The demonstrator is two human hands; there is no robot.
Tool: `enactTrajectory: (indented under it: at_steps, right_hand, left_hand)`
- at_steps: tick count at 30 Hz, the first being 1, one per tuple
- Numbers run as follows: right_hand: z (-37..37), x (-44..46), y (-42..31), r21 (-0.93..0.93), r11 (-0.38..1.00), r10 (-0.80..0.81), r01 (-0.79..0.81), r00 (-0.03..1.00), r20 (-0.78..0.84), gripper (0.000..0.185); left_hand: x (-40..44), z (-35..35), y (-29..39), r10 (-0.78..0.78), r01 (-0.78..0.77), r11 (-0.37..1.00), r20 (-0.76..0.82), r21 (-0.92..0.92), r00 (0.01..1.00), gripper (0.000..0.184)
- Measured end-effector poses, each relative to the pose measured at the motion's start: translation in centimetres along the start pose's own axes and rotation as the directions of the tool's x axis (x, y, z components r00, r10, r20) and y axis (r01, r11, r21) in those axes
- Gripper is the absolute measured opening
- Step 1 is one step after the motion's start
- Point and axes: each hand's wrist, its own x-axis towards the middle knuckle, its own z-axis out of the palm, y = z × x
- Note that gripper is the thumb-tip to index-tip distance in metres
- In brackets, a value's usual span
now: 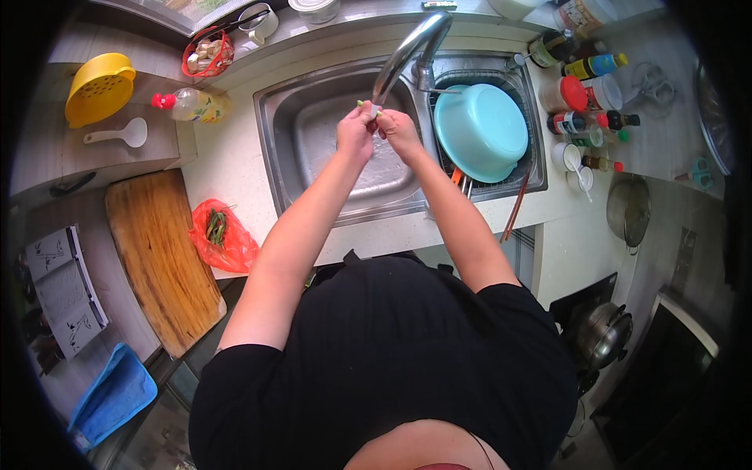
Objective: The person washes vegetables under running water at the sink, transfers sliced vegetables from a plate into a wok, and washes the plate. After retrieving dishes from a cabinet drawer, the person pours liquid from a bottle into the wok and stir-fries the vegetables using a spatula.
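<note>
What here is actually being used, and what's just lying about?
Seemingly in use:
- left hand
- right hand
- small pale item, too small to identify
- faucet
- sink

Apparently lying about:
- turquoise tub
- wooden board
- yellow colander
- white ladle
- red bag

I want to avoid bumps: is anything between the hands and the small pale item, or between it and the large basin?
Nothing visible: the left hand and right hand pinch the small pale item near the faucet, over the large basin. The turquoise tub sits aside.
</note>
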Motion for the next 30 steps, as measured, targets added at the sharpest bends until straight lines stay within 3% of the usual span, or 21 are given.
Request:
enactTrajectory:
  at_steps: [1,4,5,7,9,12,13,16,17,20,23,26,27,28,30]
  right_hand:
    - [0.5,0.0,0.6,0.182,0.983,0.003,0.001,1.000,-0.021,0.033]
    - [1.1,0.6,1.5,0.685,0.719,0.319,-0.116,0.931,-0.178,0.032]
    - [0.9,0.6,1.2,0.684,0.714,0.345,-0.150,0.926,-0.156,0.031]
    - [-0.1,0.6,-0.4,0.681,0.699,0.392,-0.217,0.913,-0.112,0.029]
    - [-0.5,0.4,-0.6,0.647,0.717,0.379,-0.261,0.924,-0.047,0.028]
    - [-0.7,0.9,-1.1,0.408,0.853,0.361,-0.325,0.933,-0.013,0.032]
    - [-0.7,0.8,-1.2,0.424,0.829,0.402,-0.365,0.916,0.003,0.032]
    - [-0.7,1.5,0.8,0.616,0.739,0.218,-0.273,0.962,0.165,0.027]
    - [-0.5,1.3,0.1,0.622,0.728,0.235,-0.289,0.957,0.170,0.026]
    - [-0.5,1.1,-2.0,0.124,0.973,0.196,-0.196,0.981,0.013,0.028]
    - [-3.6,3.3,2.9,-0.398,0.917,0.000,0.011,1.000,0.029,0.035]
    - [-5.9,1.8,1.8,-0.527,0.810,0.173,-0.256,0.964,-0.203,0.049]
    - [-6.3,2.2,3.4,-0.374,0.893,0.098,-0.249,0.921,-0.378,0.059]
    - [-7.1,2.6,4.6,-0.131,0.954,0.158,-0.271,0.821,-0.549,0.059]
    - [-9.7,4.4,2.6,0.101,0.940,0.315,-0.327,0.710,-0.630,0.048]
  left_hand:
    - [0.1,-0.5,-0.5,0.009,-0.001,0.995,0.078,-0.097,0.997,0.018]
    - [-0.8,1.9,-0.3,0.067,-0.176,0.902,-0.275,-0.395,0.959,0.021]
    - [-1.3,2.2,0.5,0.082,-0.182,0.923,-0.291,-0.338,0.953,0.022]
    - [-0.8,0.8,1.2,0.113,-0.119,0.992,-0.124,-0.042,0.986,0.023]
    - [-0.8,0.1,2.1,0.055,-0.050,0.971,-0.017,0.233,0.998,0.022]
    - [-0.7,0.2,2.7,-0.059,0.036,0.877,0.032,0.480,0.998,0.023]
    - [-0.4,0.0,2.5,-0.070,0.012,0.851,0.091,0.524,0.993,0.023]
    - [-1.2,1.5,3.1,-0.164,0.098,0.842,0.080,0.530,0.983,0.020]
    - [-1.0,1.2,2.9,-0.179,0.108,0.862,0.098,0.495,0.979,0.017]
    - [-0.3,0.1,3.2,-0.142,0.082,0.787,0.051,0.612,0.989,0.014]
    - [0.0,0.1,3.4,-0.029,0.020,0.622,-0.003,0.783,1.000,0.016]
    - [-0.7,1.2,4.1,0.181,-0.222,0.160,0.192,0.962,0.965,0.016]
    - [-0.6,1.0,4.2,0.207,-0.170,0.084,0.149,0.982,0.967,0.017]
    - [-0.4,-0.1,3.9,0.169,-0.158,0.008,0.155,0.987,0.973,0.018]
    - [-0.4,-1.8,3.6,0.111,-0.220,-0.179,0.242,0.959,0.964,0.022]
